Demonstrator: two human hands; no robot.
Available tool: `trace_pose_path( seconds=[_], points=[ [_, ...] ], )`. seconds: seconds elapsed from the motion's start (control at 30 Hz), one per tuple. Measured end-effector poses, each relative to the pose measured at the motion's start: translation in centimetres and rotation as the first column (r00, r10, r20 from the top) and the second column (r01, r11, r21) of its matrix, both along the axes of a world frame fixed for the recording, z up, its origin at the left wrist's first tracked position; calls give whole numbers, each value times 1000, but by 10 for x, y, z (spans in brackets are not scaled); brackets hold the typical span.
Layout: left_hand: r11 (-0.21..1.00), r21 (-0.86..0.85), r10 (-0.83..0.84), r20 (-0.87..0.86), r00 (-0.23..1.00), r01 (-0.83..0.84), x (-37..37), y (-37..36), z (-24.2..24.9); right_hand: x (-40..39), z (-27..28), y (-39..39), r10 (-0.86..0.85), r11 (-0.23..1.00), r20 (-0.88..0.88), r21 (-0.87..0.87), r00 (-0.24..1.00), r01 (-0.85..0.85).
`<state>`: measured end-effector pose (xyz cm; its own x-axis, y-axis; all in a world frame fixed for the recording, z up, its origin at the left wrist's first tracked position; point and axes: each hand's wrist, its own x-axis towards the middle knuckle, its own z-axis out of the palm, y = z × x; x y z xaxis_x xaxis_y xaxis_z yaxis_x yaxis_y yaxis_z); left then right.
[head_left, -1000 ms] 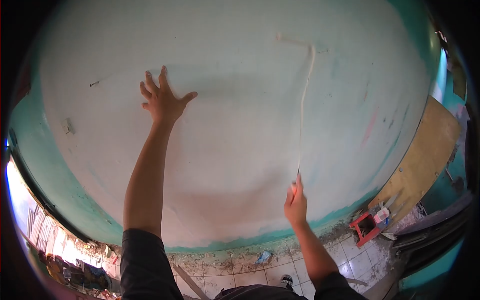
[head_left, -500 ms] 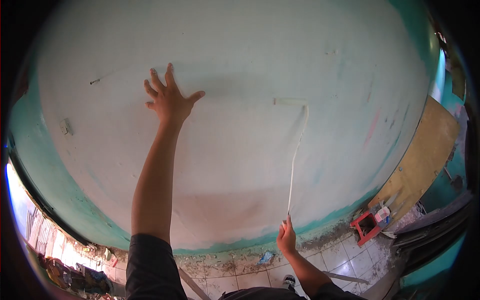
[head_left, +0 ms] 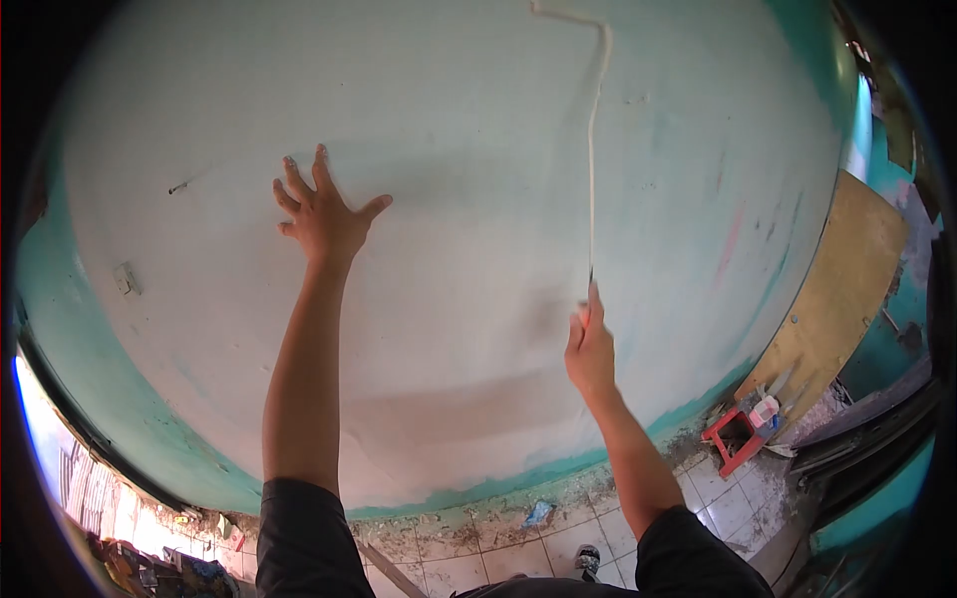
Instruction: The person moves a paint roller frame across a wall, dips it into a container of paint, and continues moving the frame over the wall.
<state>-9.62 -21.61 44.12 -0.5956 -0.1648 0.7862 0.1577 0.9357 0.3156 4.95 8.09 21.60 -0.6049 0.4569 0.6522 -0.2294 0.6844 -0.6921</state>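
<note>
My left hand [head_left: 327, 214] is spread with fingers apart against the whitish wall [head_left: 449, 299], left of the middle. Nothing is in it. On the right, my right hand [head_left: 593, 349] is closed round the handle of a paint roller [head_left: 594, 159]. The roller's long pale frame rises from the fist and bends left near the top edge, where its roller head lies on or close to the wall. Most of the handle is hidden by my fingers. Teal paint shows along the wall's borders.
A red stool [head_left: 736, 439] with a small container [head_left: 764, 411] on it stands at lower right, by a leaning tan board [head_left: 842, 279]. A nail [head_left: 177, 187] juts from the wall at left, above a switch [head_left: 127, 279]. Debris lies along the tiled floor [head_left: 508, 560].
My right hand has risen, carrying the paint roller up the wall toward the top of the view. My left hand remains spread at the wall, while the view has shifted slightly.
</note>
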Motion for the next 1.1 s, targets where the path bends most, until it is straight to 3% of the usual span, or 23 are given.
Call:
trace_pose_path(
  seconds=[0.03,0.1,0.23,0.37,0.43,0.5,0.57,0.67,0.73,0.8,0.9,0.97,1.1],
  points=[
    [1000,10,-8,-10,1000,8,-1,-1,0,1,-30,0,1,998,-89,64,996,4],
    [1000,18,-12,-17,1000,13,-1,-2,1,19,-114,-7,-9,994,-39,111,999,13],
    [1000,24,-16,-14,1000,17,0,-1,0,86,-270,-25,1,997,178,73,984,-15],
    [999,29,-28,-16,999,28,1,-2,-2,65,-231,-14,-9,993,105,119,994,-3],
    [998,37,-42,-33,999,44,-1,-2,-2,33,-148,-6,-46,986,50,163,998,37],
    [999,33,-36,-33,999,37,-3,-2,-2,-3,-64,2,-76,969,-145,223,986,108],
    [999,30,-32,-30,999,33,-3,-2,-1,-17,14,3,-51,983,-117,168,992,71],
    [999,26,-22,-14,1000,23,-1,-1,-1,-24,61,-2,-44,996,1,74,999,44],
    [999,25,-24,-20,1000,25,-2,-1,-2,-20,34,-4,-28,996,-5,83,1000,28],
    [1000,16,-11,-18,1000,12,-3,-1,-3,-13,-37,-8,-26,991,-115,129,993,41],
    [1000,7,4,-21,1000,-4,-3,-1,-2,27,-173,-25,-46,991,53,125,998,39],
    [1000,9,8,-22,1000,-8,-3,-1,-2,58,-236,-35,-38,993,105,119,994,25],
    [1000,1,15,-16,1000,-15,-4,-1,-2,56,-206,-33,-31,991,79,135,996,20]
  ],
)
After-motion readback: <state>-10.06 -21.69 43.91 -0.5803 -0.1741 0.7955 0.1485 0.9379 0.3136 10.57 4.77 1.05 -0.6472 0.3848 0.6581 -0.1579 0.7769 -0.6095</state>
